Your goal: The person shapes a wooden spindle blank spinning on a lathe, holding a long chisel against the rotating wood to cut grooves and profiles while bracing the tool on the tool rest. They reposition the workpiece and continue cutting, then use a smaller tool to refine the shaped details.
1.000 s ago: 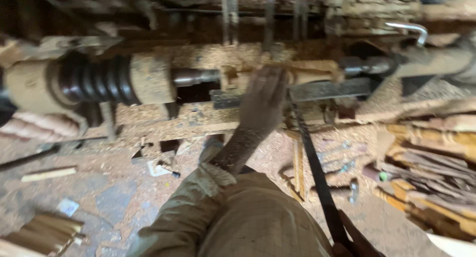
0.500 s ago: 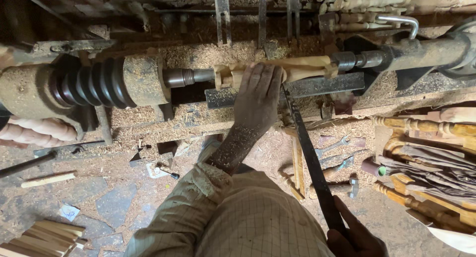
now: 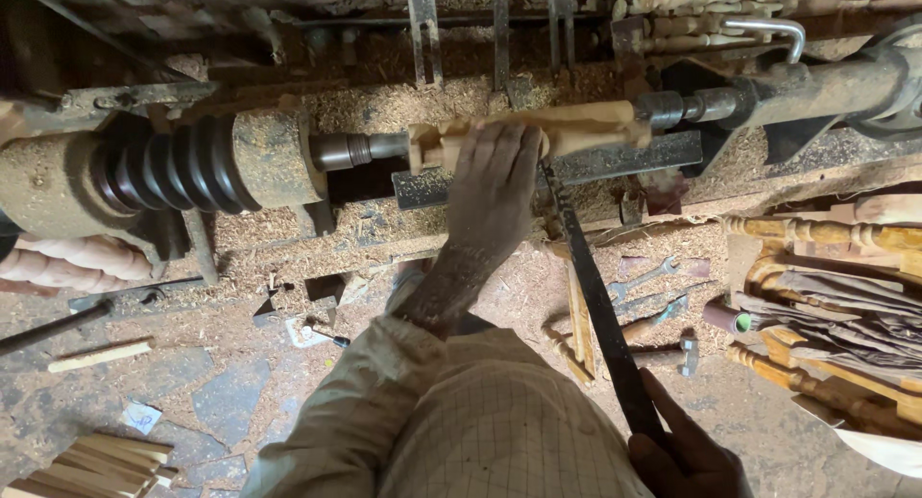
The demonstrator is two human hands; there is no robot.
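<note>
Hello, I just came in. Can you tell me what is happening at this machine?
A person is working at a wood lathe covered with sawdust. The left hand rests on the pale wooden workpiece mounted between the lathe's two ends. The right hand grips the near end of a long dark chisel, whose tip reaches the workpiece beside the left fingers and lies across the metal tool rest. Wrenches and turned wooden spindles lie on the sawdust to the right.

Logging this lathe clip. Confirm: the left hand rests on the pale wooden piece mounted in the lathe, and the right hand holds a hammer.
Not a hammer. The head view shows the right hand gripping a long dark chisel angled up to the pale wooden piece; the left hand does rest on it.
</note>
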